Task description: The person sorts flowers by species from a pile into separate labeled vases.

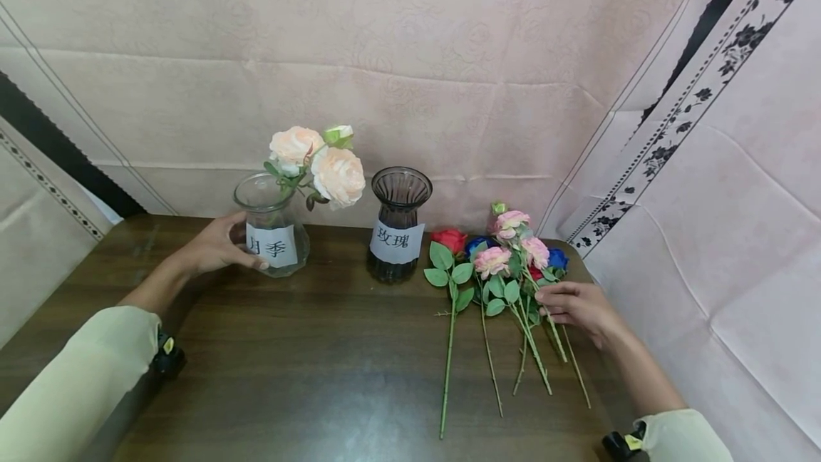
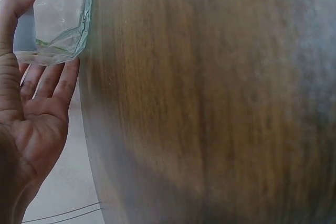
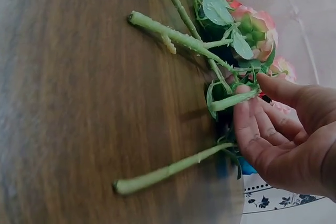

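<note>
My left hand (image 1: 224, 244) holds the clear glass vase (image 1: 298, 248) from its left side, thumb across the paper label and fingers behind. The left wrist view shows the thumb on the label and the fingers at the base of the glass (image 2: 60, 24). Cream flowers (image 1: 338, 177) lean out of this vase to the right. On the right, my right hand (image 1: 577, 309) pinches a green stem (image 3: 233, 99) in a pile of flowers, by the pink flowers (image 1: 494, 261). Other stems lie around the fingers.
A dark ribbed vase (image 1: 394, 273) with a paper label stands between the hands. Right of it lie a red rose (image 1: 449, 239) and blue roses (image 1: 558, 259), stems towards the front of the wooden table (image 1: 308, 376). A patterned cloth (image 1: 449, 113) hangs behind.
</note>
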### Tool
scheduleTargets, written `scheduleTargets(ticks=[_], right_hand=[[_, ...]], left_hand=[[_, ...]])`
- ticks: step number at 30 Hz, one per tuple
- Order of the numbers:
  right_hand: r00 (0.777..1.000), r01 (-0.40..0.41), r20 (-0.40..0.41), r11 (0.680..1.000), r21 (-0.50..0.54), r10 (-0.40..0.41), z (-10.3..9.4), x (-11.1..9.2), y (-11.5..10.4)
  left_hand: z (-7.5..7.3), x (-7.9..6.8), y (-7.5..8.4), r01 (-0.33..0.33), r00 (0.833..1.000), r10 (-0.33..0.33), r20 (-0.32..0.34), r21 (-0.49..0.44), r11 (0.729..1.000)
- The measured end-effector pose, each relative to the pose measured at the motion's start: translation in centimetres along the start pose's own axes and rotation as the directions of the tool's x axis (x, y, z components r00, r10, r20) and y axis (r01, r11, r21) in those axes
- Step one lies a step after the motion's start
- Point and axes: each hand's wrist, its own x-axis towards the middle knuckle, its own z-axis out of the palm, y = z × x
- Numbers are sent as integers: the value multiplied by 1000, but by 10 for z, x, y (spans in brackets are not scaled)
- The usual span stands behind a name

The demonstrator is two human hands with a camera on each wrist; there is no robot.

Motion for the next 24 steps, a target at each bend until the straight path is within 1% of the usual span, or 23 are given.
scheduleTargets(ticks=[3,5,9,12,15,19,24], right_hand=[[1000,-7,10,999,-32,7,2,2,-2],[999,-9,36,999,-47,10,3,2,-5],[994,-27,104,999,-21,29,5,3,-10],[988,-42,149,999,15,40,7,4,-13],[983,-51,177,997,50,41,8,5,-14],[981,-44,191,993,107,23,11,6,-15],[984,-27,180,982,189,-7,17,4,-19]], left_hand=[[1,0,-1,6,1000,-6,-1,4,1000],[1,0,-1,8,1000,-8,-2,8,1000],[1,1,0,12,1000,-12,-2,11,1000],[0,0,1,11,1000,-11,1,12,1000],[0,0,1,10,1000,-10,2,18,1000],[0,0,1,10,1000,-10,3,17,1000],[0,0,0,8,1000,-8,7,5,1000]])
